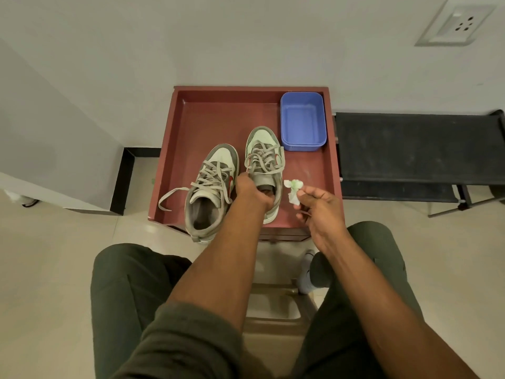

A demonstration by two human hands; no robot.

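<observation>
shoe in hand: grey-and-pale sneaker (pixel 263 149), upright on the counter (pixel 218 116), toe toward the wall, toe cap just beside the blue tub (pixel 302 121), laces loosely threaded.
left hand: (pixel 252 191) down on the collar, curled over the rim and into the opening, tips hidden inside; gripping the sneaker by its mouth.
right hand: (pixel 318 206) hovering just right of the heel, apart from the sneaker; thumb and fingers (pixel 307 192) pinching a crumpled white-and-green wipe (pixel 293 190), remaining fingers loosely bent beneath.
second sneaker: (pixel 210 187) close on the left of the first, heel hanging over the near edge of the counter, loose lace (pixel 169 195) trailing out to the left.
step, at a guess: steadying for a wipe-down, wipe not yet on the upper.
handling, sneaker: probably light enough for one hand; sole stiff, upper and collar soft, likely to fold under a hard squeeze; best hold at the collar or heel cup, clear of the snag-prone laces.
handling, wipe: featherweight, limp, perhaps damp, prone to tearing or balling up; fingertip pinch plenty for carrying, flatter pad better for rubbing.
risk: sneaker skating on the smooth counter under rubbing; firm downward press from the left hand advisable.
around: black bench (pixel 410 149) to the right, wall socket (pixel 459 23) top right.
</observation>
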